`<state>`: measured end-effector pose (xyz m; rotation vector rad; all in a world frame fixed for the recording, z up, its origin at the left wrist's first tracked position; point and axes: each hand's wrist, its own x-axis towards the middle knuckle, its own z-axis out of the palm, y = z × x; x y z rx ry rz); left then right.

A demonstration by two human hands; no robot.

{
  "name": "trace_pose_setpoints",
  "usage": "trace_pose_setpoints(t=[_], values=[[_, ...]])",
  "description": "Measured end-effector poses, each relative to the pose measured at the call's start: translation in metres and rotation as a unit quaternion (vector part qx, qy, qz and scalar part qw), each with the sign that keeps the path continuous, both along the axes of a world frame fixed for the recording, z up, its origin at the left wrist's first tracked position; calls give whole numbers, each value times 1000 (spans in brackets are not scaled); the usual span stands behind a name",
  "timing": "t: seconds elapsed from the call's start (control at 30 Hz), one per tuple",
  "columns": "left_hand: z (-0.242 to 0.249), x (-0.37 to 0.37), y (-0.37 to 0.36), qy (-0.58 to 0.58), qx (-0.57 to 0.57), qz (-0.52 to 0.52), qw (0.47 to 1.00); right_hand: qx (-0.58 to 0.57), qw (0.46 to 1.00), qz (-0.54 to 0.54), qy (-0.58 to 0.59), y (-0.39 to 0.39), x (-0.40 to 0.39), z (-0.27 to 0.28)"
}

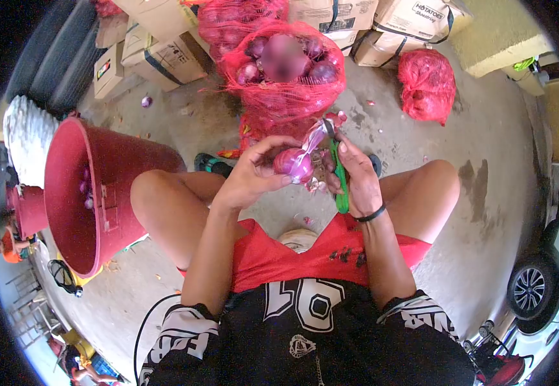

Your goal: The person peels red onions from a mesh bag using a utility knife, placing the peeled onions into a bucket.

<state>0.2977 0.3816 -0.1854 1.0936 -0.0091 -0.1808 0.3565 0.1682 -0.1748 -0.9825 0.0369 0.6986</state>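
My left hand (261, 168) is closed around a red onion (292, 165). A strip of purple skin (312, 136) stretches from the onion up toward the blade of a green-handled knife (340, 174). That knife is gripped in my right hand (358, 172), thumb along its handle, close beside the onion. Bits of skin hang below the blade. Beyond my hands stands an open red mesh sack (289, 96) full of red onions, partly blurred at its middle. Left of my knee, a large red tub (90, 193) lies tilted with a few onions (86, 186) inside.
Cardboard boxes (173, 61) stand at the back left, more boxes (414, 26) at the back right. A tied red mesh bag (426, 87) rests on the concrete floor. One loose onion (146, 101) lies near the tub. A car wheel (529, 289) is at far right; people appear at far left.
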Motion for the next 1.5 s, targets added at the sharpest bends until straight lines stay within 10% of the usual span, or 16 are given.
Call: trace_pose_setpoints(t=[0.17, 0.3, 0.47, 1.07, 1.27, 1.5], values=[[-1, -4, -3, -11, -105, 14, 994, -101, 989, -83, -64, -11, 19, -23], [-4, 3, -13, 29, -182, 68, 981, -453, 790, 67, -409, -4, 7, -32], [-15, 4, -21, 43, -137, 153, 978, -350, 846, 28, -401, 9, -18, -15], [-12, 6, -28, 41, -126, 181, 974, -361, 793, -1, -490, 24, -28, 9], [-18, 3, -23, 32, -148, 131, 980, -161, 958, -2, -238, 20, -29, 0], [-14, -2, -19, -14, -168, 87, 982, -104, 977, -62, -177, 9, -14, 2]])
